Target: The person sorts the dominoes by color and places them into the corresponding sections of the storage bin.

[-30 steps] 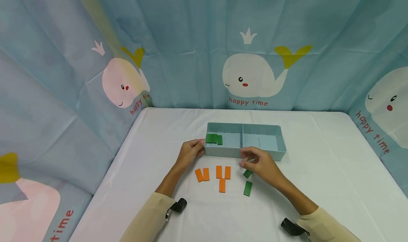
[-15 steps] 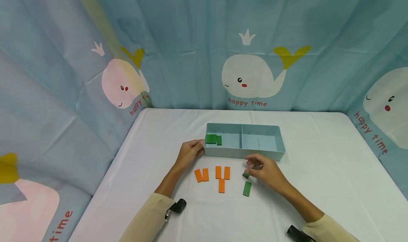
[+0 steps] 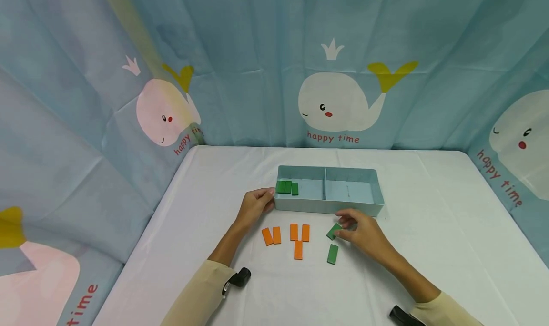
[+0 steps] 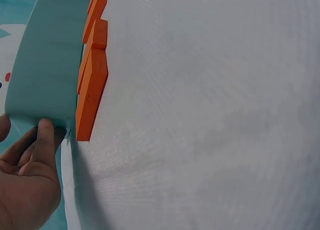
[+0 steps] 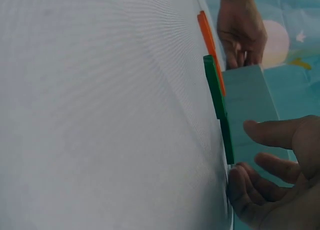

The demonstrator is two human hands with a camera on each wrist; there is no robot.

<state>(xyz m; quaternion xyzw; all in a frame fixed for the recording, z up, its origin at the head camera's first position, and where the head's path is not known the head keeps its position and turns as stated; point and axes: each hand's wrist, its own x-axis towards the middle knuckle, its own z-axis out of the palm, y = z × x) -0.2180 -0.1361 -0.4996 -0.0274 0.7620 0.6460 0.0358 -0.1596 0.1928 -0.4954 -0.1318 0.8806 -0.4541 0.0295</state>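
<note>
A pale blue two-compartment box (image 3: pixel 300 205) stands on the table. Several small green blocks (image 3: pixel 288 187) lie at the left end of its left compartment. My left hand (image 3: pixel 255 206) is at the box's left end, fingertips touching the end wall (image 4: pixel 42 90). Nothing is between the spread thumb and fingers of my right hand (image 5: pixel 285 175), which hovers beside a tilted green block (image 3: pixel 333 231) in front of the box. In the head view its thumb overlaps that block's corner; contact is unclear. Another green block (image 3: pixel 332 254) lies nearer me.
Several orange blocks (image 3: pixel 293 232) lie in front of the box, left of the green ones. A white cloth (image 3: pixel 429 211) covers the table, and a whale-print curtain (image 3: pixel 257 106) hangs behind it. A black camera (image 3: pixel 240 277) sits on my left wrist.
My right hand has drawn back from the box's front wall toward the tilted green block, then shifted slightly right, so more of that block shows. My left hand stays at the box.
</note>
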